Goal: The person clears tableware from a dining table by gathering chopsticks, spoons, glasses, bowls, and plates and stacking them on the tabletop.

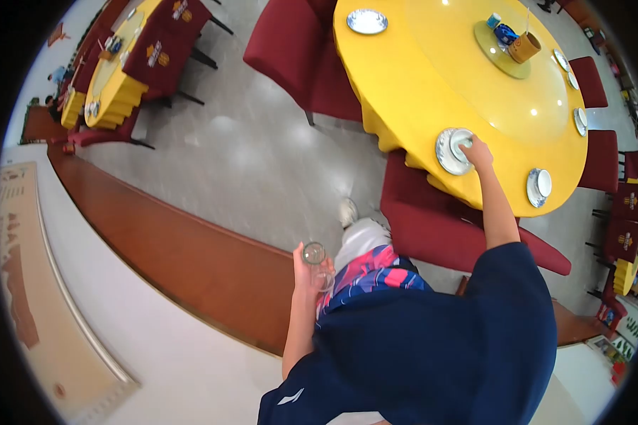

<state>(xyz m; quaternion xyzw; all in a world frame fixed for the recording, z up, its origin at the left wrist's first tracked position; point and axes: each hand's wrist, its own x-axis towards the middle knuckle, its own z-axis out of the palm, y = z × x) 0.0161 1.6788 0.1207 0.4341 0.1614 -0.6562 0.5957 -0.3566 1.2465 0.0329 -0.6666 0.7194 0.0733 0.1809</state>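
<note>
My left hand (303, 273) is low beside my body, its fingers wrapped round clear drinking glasses. One glass (314, 253) points its round rim up at me, and a second glass (324, 282) shows just below it. At the near edge of the yellow-clothed round table (404, 85), my right hand (478, 153) is closed at the right rim of a small white bowl (460, 136). The bowl rests on a patterned plate (444, 153). My fingertips are partly hidden there, and whatever else lies inside the bowl is hard to make out.
A glass turntable (517, 106) carries a green tray with a brown pot (524, 48). Other settings include a plate (367, 22) and a bowl (543, 183) on a plate. Red chairs (439, 212) surround the table; a brown ledge (191, 248) runs along the left.
</note>
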